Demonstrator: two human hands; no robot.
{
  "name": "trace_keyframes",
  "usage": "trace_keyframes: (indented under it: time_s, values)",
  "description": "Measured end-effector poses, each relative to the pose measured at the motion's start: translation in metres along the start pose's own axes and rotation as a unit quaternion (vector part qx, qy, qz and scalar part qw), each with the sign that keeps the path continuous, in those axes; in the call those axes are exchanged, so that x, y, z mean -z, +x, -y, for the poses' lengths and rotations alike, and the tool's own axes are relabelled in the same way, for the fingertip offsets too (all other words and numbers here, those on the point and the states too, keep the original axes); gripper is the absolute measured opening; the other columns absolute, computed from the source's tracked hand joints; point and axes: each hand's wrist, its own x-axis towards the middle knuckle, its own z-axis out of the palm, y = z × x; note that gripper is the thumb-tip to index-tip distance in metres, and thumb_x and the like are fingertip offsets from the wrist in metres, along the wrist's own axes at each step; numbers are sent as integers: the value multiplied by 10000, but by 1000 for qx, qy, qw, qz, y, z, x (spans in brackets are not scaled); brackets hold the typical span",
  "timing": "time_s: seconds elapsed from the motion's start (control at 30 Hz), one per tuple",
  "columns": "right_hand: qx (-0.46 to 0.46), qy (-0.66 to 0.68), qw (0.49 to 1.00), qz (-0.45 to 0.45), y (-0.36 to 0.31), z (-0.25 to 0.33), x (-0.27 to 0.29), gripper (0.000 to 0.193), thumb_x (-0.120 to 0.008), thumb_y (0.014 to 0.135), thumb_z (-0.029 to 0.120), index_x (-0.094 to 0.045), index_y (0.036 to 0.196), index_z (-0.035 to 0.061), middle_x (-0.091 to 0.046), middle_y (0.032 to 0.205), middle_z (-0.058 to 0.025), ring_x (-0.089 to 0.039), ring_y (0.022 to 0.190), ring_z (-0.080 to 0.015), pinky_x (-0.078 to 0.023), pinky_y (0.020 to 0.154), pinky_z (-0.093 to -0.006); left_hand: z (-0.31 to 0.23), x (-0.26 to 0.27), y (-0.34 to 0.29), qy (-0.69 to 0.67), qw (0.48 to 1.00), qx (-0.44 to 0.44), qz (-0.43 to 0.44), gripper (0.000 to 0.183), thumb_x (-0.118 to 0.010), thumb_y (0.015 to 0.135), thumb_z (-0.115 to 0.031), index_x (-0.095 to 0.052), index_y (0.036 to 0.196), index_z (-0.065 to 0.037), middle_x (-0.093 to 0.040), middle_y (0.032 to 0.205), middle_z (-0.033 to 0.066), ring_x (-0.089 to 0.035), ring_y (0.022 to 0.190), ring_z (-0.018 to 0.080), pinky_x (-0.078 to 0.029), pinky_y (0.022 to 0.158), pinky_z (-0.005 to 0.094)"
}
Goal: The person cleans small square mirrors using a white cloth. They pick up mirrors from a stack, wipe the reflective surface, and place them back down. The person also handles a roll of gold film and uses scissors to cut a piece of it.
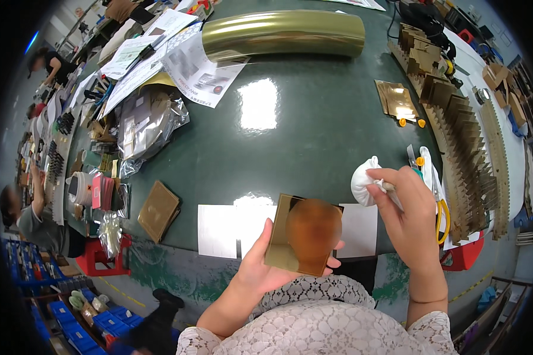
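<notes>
My left hand (256,271) holds a square, mirror-like gold plate (280,251) near my body, tilted over the table's front edge. Its thumb lies along the left side, and fingertips show at the right side. To the right, my right hand (413,207) pinches the gathered neck of a round white cloth pad (361,183). The pad is apart from the plate, above the tabletop. Behind and below the plate, white sheets (217,232) lie along the front edge. A small stack of similar gold plates (159,211) rests to the left.
A gold roll (284,36) lies across the back of the green table (314,112). Slotted racks of plates (456,148) line the right side, near yellow-handled scissors (443,222) and loose gold plates (397,99). Papers (186,65) and a plastic bag (151,121) crowd the left; people work beyond.
</notes>
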Motion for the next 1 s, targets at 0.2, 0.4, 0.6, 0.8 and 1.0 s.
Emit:
trace_keyframes:
  time_s: [0.2, 0.4, 0.6, 0.8, 1.0]
  values:
    - [44, 22, 998, 31, -2, 13, 0, 307, -708, 749, -3, -627, 1043, 29, -502, 725, -91, -523, 612, -249, -416, 539, -352, 3, -3, 3, 36, 999, 9, -8, 799, -241, 973, -640, -179, 1505, -48, -370, 1441, 277, -486, 1241, 423, -415, 1022, 514]
    - [138, 33, 989, 33, -2, 28, -27, 352, -719, 705, 67, -621, 1041, 29, -524, 765, -75, -571, 664, -234, -457, 558, -330, 18, -22, 5, 102, 988, 10, -118, 659, -166, 1026, -523, -215, 1490, -57, -386, 1455, 191, -439, 1310, 371, -382, 1063, 536]
    - [125, -9, 991, 39, -2, 27, -33, 306, -696, 729, 62, -609, 1021, 34, -506, 751, -63, -562, 665, -228, -453, 551, -336, 20, -11, 2, 39, 997, -17, -71, 640, -141, 1035, -498, -217, 1490, -54, -410, 1435, 186, -484, 1264, 371, -399, 1046, 528]
    - [82, -33, 994, 68, -6, 21, -23, 298, -690, 714, 7, -601, 997, 31, -486, 722, -67, -543, 638, -239, -448, 542, -352, 14, -4, 1, 43, 999, -12, -30, 696, -170, 1019, -550, -233, 1490, -41, -431, 1414, 235, -541, 1190, 387, -432, 1001, 501]
    - [41, -46, 997, 49, -15, 10, -17, 268, -706, 716, -14, -609, 964, 18, -496, 714, -102, -530, 623, -283, -430, 541, -382, 6, -10, 1, 16, 998, -13, -67, 697, -206, 1018, -551, -241, 1488, -37, -423, 1400, 296, -554, 1159, 392, -447, 971, 488]
